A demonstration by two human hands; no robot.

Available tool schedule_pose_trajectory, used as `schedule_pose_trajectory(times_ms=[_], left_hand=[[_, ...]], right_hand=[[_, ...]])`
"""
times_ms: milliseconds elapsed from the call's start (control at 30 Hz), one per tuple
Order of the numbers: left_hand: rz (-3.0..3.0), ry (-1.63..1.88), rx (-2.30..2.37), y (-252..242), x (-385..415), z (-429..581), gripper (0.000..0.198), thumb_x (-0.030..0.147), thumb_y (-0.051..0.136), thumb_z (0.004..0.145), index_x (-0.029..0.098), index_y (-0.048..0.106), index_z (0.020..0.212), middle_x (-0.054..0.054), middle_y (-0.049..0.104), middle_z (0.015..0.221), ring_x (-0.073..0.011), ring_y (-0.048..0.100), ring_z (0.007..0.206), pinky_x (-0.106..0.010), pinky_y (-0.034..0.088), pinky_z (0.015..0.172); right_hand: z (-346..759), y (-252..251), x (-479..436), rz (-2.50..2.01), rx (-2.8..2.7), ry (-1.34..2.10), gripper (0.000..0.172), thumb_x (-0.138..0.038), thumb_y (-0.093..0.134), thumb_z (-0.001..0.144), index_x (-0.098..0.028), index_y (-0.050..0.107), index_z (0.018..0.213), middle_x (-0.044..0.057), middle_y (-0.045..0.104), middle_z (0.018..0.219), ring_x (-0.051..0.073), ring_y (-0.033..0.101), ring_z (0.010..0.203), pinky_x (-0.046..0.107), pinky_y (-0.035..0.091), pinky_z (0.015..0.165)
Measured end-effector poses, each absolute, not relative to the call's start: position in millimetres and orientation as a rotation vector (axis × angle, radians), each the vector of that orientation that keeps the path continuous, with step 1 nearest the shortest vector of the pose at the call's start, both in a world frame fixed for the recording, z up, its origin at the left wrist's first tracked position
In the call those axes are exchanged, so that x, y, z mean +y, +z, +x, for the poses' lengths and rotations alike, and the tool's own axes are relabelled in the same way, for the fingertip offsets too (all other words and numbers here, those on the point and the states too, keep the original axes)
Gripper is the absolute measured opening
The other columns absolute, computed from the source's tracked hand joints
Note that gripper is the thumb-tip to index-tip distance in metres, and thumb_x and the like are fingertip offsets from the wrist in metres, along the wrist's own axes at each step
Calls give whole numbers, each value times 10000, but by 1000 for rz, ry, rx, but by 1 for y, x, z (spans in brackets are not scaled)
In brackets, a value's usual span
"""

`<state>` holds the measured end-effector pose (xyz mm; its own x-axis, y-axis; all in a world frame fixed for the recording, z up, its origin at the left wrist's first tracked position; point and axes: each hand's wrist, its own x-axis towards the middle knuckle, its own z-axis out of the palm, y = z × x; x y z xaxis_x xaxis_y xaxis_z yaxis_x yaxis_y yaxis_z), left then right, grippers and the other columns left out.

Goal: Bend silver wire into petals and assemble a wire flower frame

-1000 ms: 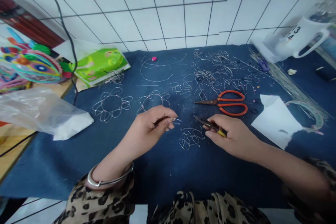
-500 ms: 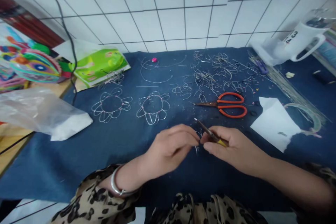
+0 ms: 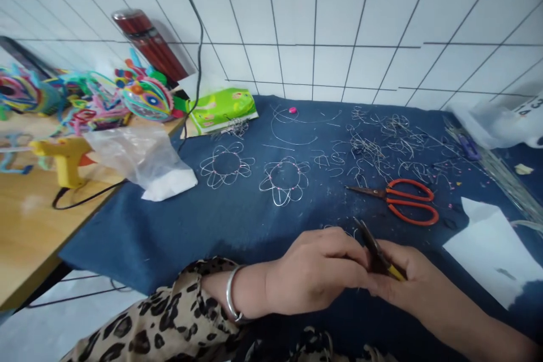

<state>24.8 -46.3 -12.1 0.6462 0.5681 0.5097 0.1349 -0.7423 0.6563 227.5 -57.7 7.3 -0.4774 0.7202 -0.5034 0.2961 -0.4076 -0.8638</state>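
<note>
My right hand [image 3: 413, 280] is closed around dark-jawed pliers with a yellow handle [image 3: 375, 246], the jaws pointing up and left. My left hand [image 3: 318, 271], with a silver bangle at the wrist, has its fingers curled together and touching the right fingertips. A thin bent wire [image 3: 348, 231] shows just past the left fingers; most of it is hidden by the hand. Beyond my hands, two wire flower shapes with small pink beads lie flat, the left flower [image 3: 228, 165] and the right flower [image 3: 285, 180]. Orange-handled scissors [image 3: 409, 201] rest above the pliers.
Loose wire pieces [image 3: 369, 144] are scattered toward the tiled wall. White paper [image 3: 487, 249] and straight wires [image 3: 507, 175] lie at right. Leftward are a plastic bag [image 3: 142, 153], a green packet [image 3: 223, 110], a yellow glue gun [image 3: 68, 155] and a dark cord [image 3: 200, 39].
The view has swung left, bringing the glue gun and more colourful crafts into sight. My hands have come together, the left fingers now meeting the right ones below the pliers.
</note>
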Motion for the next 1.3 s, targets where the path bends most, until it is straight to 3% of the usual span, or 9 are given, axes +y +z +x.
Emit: schedule_pose_trajectory(times_ms=[333,633,900,1100,1300], left_hand=[[2294,962,525,-16,-48,25,237,26,514,768,185,639,893,-32,643,959,-129,606,905,-238,494,832],[2269,950,595,-6,-47,28,250,37,425,769,133,606,913,-88,643,1010,-142,599,931,-249,518,821],[2097,1018,678,-4,-46,28,159,146,472,860,130,622,909,-66,658,880,-141,602,859,-235,504,788],[1940,1001,816,-5,-45,28,107,133,561,815,120,628,898,-48,678,854,-120,619,773,-205,490,709],[1960,1024,876,-6,-42,25,93,138,555,812,136,640,849,-40,677,850,-127,612,793,-218,471,732]], right_hand=[[224,9,-58,-1346,-1540,1930,257,-408,683,709,-183,620,817,6,538,739,168,496,729,258,416,644],[222,11,-59,-1509,-1542,1706,258,-436,658,696,-188,588,697,3,503,634,156,465,630,270,382,579],[222,7,-60,-1554,-1573,1563,270,-459,638,719,-194,620,760,13,542,656,176,498,651,300,404,629],[219,14,-58,-1573,-1699,1414,244,-450,596,771,-210,616,806,10,557,695,190,528,696,303,412,659],[218,15,-49,-1569,-1922,1307,236,-427,546,822,-202,597,874,29,600,840,203,549,801,287,412,672]])
